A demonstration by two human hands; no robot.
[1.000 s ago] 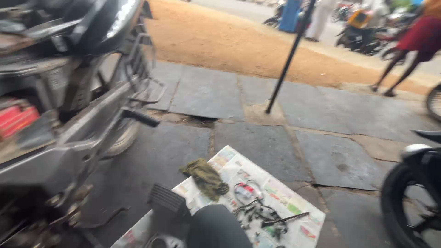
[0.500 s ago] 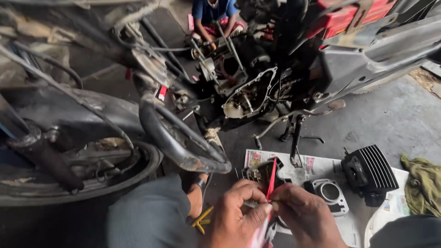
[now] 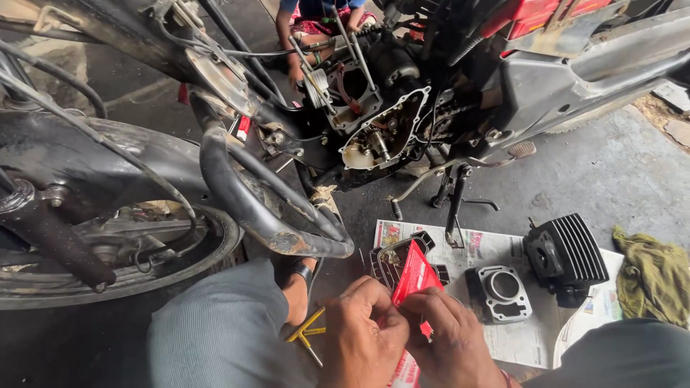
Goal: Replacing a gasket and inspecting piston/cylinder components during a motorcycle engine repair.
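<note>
Red plastic packet (image 3: 414,276), flat and glossy with a slanted upper edge, stands nearly upright between the two hands low in the middle of the head view. The left hand (image 3: 364,334) closes around its lower left side, the fingers curled and pressed together with the thumb set against the packet's near edge. The right hand (image 3: 449,338) meets it from the other side, thumb and forefinger pinching the packet's lower right corner, so the fingertips of both hands almost touch at its base. The packet's upper half rises free above the knuckles; a white and red printed strip (image 3: 407,371) shows below the hands, but whether it belongs to the packet I cannot tell.

Behind the packet lies a sheet of newspaper (image 3: 503,338) spread on the grey stone floor (image 3: 618,179). On the paper, just right of the hands, sits a grey metal cylinder block with a round bore (image 3: 499,293), and beyond that a black finned engine cylinder (image 3: 568,255). An olive green rag (image 3: 654,276) lies crumpled at the far right. A yellow-handled tool (image 3: 305,329) rests by the person's grey-trousered knee (image 3: 223,338). Above stands a stripped motorcycle with its open engine casing (image 3: 377,133) exposed, and its black front tyre (image 3: 108,284) at the left.
</note>
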